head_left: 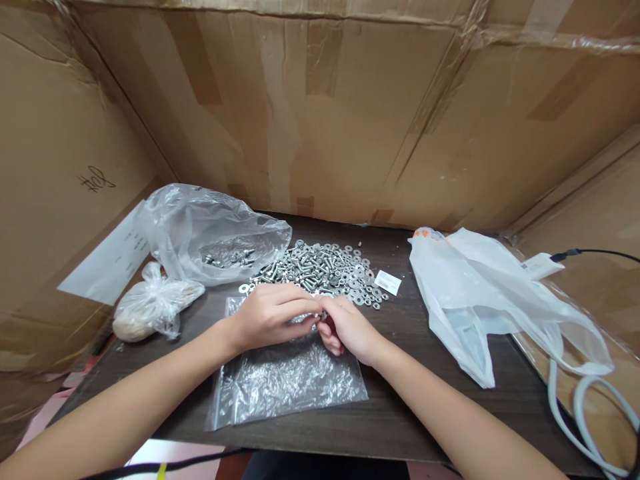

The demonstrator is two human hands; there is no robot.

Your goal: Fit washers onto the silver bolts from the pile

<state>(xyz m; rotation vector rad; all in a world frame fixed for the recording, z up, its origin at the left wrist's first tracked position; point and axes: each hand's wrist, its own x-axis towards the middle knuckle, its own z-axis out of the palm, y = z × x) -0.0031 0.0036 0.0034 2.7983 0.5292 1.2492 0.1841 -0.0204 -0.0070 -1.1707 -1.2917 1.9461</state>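
Note:
My left hand (280, 313) and my right hand (347, 330) meet fingertip to fingertip at the middle of the table. Between their pinched fingers shows a bit of a small silvery metal fastener (317, 315); the fingers cover most of it, so its exact kind is hidden. Right behind the hands spreads a pile of bolts (313, 267), with flat washers (357, 273) and nuts (376, 305) mostly on its right side. Beneath the hands lies a flat clear zip bag (300, 383).
A large clear bag (215, 227) with some bolts inside stands back left, beside a knotted bag (150, 307). A white label (388, 283) lies right of the pile. A white plastic bag (465, 293) and a pale cable (580, 413) are at right. Cardboard walls (350, 120) enclose the table.

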